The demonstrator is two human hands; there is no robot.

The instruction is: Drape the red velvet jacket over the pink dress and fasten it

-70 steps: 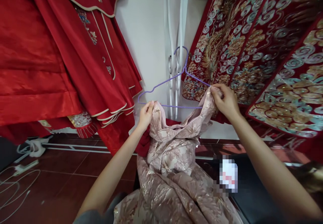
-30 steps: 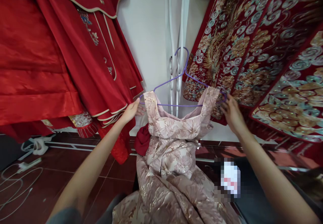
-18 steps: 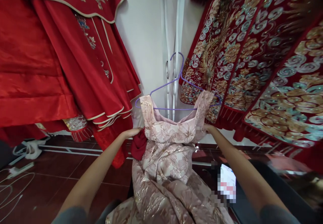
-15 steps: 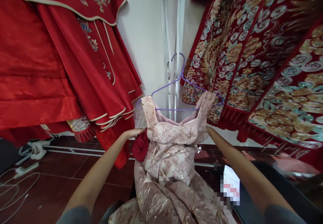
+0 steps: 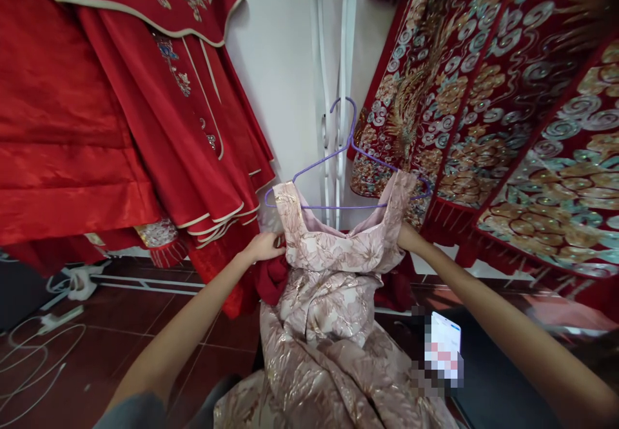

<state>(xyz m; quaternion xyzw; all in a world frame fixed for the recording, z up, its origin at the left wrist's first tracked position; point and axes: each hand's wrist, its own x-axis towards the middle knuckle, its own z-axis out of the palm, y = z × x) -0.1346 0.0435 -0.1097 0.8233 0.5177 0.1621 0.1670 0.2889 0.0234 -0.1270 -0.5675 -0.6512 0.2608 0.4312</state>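
Observation:
A pink and gold brocade dress [image 5: 333, 300] hangs by both shoulder straps on a purple wire hanger [image 5: 338, 158], whose hook is on a white rack [image 5: 333, 61]. My left hand [image 5: 265, 247] grips the dress's left side at the armhole, above a dark red lining. My right hand [image 5: 405, 237] reaches behind the dress's right side, and its fingers are hidden by the cloth. The skirt falls in folds toward me.
Red satin garments [image 5: 120, 113] hang at the left. Red robes thick with gold and teal embroidery [image 5: 493, 106] hang at the right. White cables [image 5: 39, 345] and a power strip lie on the dark red tiled floor. A phone [image 5: 442, 351] rests on a black surface at lower right.
Earlier both hands slipped the dress straps over the hanger ends. They then dropped to the bodice sides and now hold there, slightly higher than half a second ago.

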